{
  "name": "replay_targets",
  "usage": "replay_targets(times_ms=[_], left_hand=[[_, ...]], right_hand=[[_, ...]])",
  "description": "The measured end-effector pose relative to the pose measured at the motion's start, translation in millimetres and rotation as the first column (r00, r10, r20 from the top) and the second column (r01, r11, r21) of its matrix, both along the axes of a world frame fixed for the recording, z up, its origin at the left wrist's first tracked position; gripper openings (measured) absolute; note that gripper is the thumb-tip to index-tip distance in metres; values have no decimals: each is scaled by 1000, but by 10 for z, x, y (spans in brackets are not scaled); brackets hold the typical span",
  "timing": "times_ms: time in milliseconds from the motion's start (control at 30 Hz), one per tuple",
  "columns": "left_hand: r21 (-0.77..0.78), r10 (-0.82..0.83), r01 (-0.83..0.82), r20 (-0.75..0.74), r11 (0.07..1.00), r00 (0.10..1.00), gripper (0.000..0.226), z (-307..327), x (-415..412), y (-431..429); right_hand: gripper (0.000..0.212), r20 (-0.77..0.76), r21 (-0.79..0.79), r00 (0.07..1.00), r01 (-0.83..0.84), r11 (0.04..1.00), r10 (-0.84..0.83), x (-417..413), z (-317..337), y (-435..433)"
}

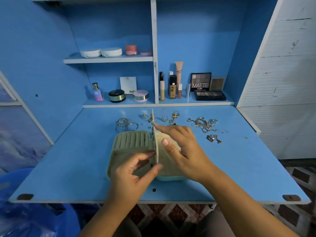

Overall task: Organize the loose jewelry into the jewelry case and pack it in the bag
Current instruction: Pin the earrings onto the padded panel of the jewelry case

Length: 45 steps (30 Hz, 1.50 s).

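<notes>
left hand (136,170), grip tight on case flap (156,144); right hand (184,149) flat against it; loose jewelry (203,124) beyond

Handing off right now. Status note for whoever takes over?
Left hand pinches the near end of the flap, upright in the open jewelry case; right hand steadies it with straight fingers.
Loose on the desk: bangles, rings, chains, sparkly pendant.
Done: case open. Left: load all jewelry, close the case, pack it; no bag in view.
</notes>
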<state>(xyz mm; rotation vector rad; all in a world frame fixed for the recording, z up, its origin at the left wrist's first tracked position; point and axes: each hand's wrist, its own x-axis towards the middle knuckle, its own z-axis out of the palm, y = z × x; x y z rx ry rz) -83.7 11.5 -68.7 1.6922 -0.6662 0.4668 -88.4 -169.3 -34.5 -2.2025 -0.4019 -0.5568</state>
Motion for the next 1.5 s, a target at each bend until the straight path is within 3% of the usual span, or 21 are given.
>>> replay_targets(times_ms=[100, 167, 267, 367, 500, 767, 1000, 1233, 1500], left_hand=[[-99, -17, 1, -160, 995, 987, 28, -12, -9, 33], [-97, -18, -2, -201, 995, 979, 30, -6, -14, 44], [-100, -35, 9, -260, 995, 965, 32, 14, -28, 51], [-91, -55, 30, -281, 995, 958, 30, 34, -23, 67], [-122, -83, 49, -295, 991, 952, 20, 46, -19, 86], [-167, -151, 99, -342, 981, 928, 26, 89, -32, 103], [-185, -175, 115, -357, 976, 917, 26, 82, -29, 114], [-188, -177, 113, -368, 976, 913, 26, 75, -25, 103], [-198, -181, 113, -371, 974, 911, 25, 79, -26, 113]], right_hand=[[35, 19, -60, 999, 30, 998, -29, 92, -45, -120], [29, 45, -74, 981, 194, 978, -191, 229, -101, -323], [26, -63, -217, 859, 485, 847, -508, 495, -158, -748], [25, -191, -445, 769, 487, 752, -610, 702, -155, -1009], [24, -195, -583, 822, 341, 738, -535, 898, -96, -969], [18, -210, -569, 929, 139, 811, -306, 1133, 8, -713], [22, -192, -770, 881, 137, 623, -432, 1207, 72, -770], [18, -173, -710, 911, 147, 689, -373, 1263, 126, -639], [19, -121, -861, 944, 54, 506, -306, 1416, 177, -432]])
